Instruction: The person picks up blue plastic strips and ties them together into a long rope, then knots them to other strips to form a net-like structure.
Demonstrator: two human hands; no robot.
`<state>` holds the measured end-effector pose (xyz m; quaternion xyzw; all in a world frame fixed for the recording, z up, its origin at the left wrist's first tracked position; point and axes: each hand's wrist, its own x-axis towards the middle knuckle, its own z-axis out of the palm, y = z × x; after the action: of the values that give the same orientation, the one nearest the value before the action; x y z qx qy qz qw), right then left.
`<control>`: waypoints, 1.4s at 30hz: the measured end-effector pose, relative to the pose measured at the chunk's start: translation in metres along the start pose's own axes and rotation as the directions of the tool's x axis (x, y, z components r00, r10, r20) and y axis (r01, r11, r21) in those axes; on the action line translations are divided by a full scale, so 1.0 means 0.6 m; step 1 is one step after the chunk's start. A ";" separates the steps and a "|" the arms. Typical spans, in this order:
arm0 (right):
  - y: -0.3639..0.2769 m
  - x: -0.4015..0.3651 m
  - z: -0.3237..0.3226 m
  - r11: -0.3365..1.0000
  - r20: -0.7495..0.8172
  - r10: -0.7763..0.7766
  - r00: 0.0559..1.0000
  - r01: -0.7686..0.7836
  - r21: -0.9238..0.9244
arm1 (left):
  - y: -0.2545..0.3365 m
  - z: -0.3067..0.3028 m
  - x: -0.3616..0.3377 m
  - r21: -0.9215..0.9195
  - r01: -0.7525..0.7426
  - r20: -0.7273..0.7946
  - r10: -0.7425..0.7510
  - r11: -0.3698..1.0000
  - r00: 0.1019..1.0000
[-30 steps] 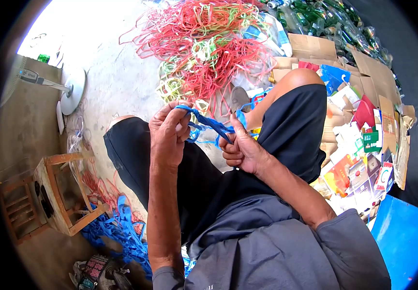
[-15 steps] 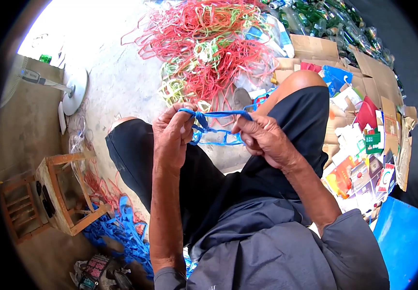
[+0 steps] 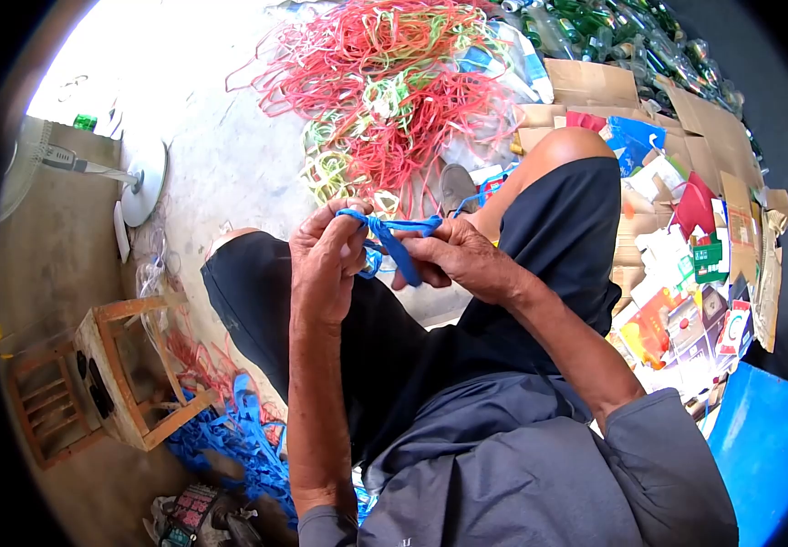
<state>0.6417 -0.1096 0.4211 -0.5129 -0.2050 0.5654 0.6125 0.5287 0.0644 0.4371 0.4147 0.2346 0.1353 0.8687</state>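
Observation:
A blue strap (image 3: 400,252) is looped and knotted between my two hands, above my knees. My left hand (image 3: 328,246) pinches it near the knot, thumb and fingers pressed together. From the right, my right hand (image 3: 469,262) is closed on the same strap, its fingertips close to the left hand's. One short flat end hangs down between the hands. A further stretch of blue strap runs from the right hand toward my right knee. Some of the strap is hidden behind the fingers.
A tangled heap of red and green straps (image 3: 394,100) lies ahead. Flattened cardboard (image 3: 595,87) and bottles (image 3: 649,46) are at right, with a blue panel (image 3: 763,447) below. To the left are a fan (image 3: 143,182), a wooden stool frame (image 3: 139,374) and a blue strap pile (image 3: 253,447).
My right hand has moved left and slightly down, closer to the left hand. The strap stretched between them has shortened, and a flat end now hangs in front.

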 end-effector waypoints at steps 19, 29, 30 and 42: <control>-0.039 -0.035 0.008 0.729 0.103 -0.039 0.994 -0.042 0.683 | -0.007 -0.001 -0.005 0.161 0.129 -0.021 -0.128 0.978 0.992; -0.046 -0.045 -0.026 0.849 -0.167 0.104 0.980 0.000 0.528 | -0.008 -0.002 -0.003 0.159 0.138 -0.049 -0.131 0.978 0.990; -0.048 -0.046 -0.029 0.880 -0.186 0.070 0.980 0.027 0.475 | -0.008 -0.003 -0.002 0.136 0.137 -0.035 -0.133 0.981 0.990; -0.150 -0.044 -0.047 0.971 -0.175 -0.224 0.959 0.204 -0.123 | 0.015 0.015 0.002 0.145 -0.071 0.031 0.067 0.987 0.997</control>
<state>0.7016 -0.1296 0.4962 -0.5698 -0.2297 0.4336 0.6593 0.5339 0.0646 0.4490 0.4868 0.2182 0.1424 0.8338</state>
